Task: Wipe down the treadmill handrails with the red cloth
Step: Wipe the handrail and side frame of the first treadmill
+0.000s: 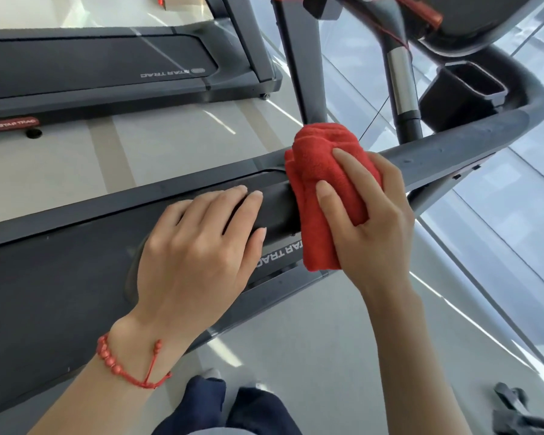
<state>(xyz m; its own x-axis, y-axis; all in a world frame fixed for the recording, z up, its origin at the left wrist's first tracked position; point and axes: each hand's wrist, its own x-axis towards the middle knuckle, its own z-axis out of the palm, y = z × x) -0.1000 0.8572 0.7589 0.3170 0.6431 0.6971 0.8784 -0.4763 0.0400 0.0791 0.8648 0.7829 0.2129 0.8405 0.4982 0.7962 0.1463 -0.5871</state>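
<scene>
I'm mid-wipe on the near handrail (437,152): my right hand (374,221) grips the red cloth (324,183) wrapped over the bar, my left hand (201,240) rests relaxed on the bar just beside it, so next I'd slide the cloth toward the bend.

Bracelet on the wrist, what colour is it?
The bracelet is red: red beads on a red cord round the left wrist. The head view shows it clearly.
</scene>
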